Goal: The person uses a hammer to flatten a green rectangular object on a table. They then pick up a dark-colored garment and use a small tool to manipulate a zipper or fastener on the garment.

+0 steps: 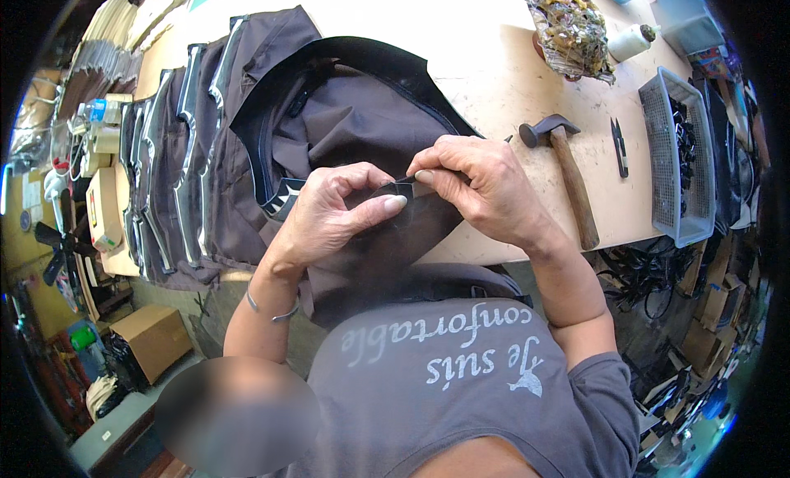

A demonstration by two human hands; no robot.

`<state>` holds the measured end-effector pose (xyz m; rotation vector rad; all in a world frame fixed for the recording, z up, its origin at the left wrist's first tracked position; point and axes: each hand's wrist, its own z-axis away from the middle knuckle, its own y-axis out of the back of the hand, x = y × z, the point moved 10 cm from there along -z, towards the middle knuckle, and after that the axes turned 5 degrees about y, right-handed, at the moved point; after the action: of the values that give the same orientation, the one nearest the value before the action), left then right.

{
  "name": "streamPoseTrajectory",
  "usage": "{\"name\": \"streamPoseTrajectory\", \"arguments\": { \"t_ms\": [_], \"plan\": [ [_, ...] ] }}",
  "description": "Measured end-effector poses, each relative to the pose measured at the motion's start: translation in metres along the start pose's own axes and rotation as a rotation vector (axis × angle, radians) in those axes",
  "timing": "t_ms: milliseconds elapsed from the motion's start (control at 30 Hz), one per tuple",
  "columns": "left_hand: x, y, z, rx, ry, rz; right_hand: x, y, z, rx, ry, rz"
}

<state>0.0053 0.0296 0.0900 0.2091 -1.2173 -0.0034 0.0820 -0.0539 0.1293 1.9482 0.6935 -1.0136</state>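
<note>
My left hand [333,210] pinches a small black piece [401,190] of the brown-grey fabric item [370,124], with thumb and forefinger closed on it. Just right of it, my right hand [477,190] pinches the same piece near its end, fingers curled. The fabric item has a wide black curved band [321,50] around its top and hangs over the table's front edge toward my body. A hammer [572,181] with a wooden handle lies right of my right hand, beside small black-handled snips [619,149].
On the pale table [477,50], brown fabric pieces [181,149] with light-edged strips are stacked left. At right stand a grey mesh basket [676,153] of black parts, a white spool [629,41] and a cluttered mound [568,29]. Cardboard boxes [148,338] sit below left.
</note>
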Motion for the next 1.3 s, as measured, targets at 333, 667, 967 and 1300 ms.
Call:
{"name": "streamPoseTrajectory", "arguments": {
  "t_ms": [333,667,967,1300],
  "plan": [
    [0.001,0.003,0.000,0.120,-0.026,0.134,-0.037,0.019,0.012,0.222,0.105,0.386],
    [-0.011,-0.006,-0.002,0.049,0.086,0.214,-0.005,-0.003,0.021,0.128,-0.014,0.154],
    [-0.013,-0.002,-0.001,0.014,0.117,0.162,-0.003,-0.006,0.018,0.088,0.029,-0.007],
    [-0.008,-0.004,0.004,-0.026,0.154,0.248,0.004,0.003,0.008,0.134,0.028,0.004]
  ]
}}
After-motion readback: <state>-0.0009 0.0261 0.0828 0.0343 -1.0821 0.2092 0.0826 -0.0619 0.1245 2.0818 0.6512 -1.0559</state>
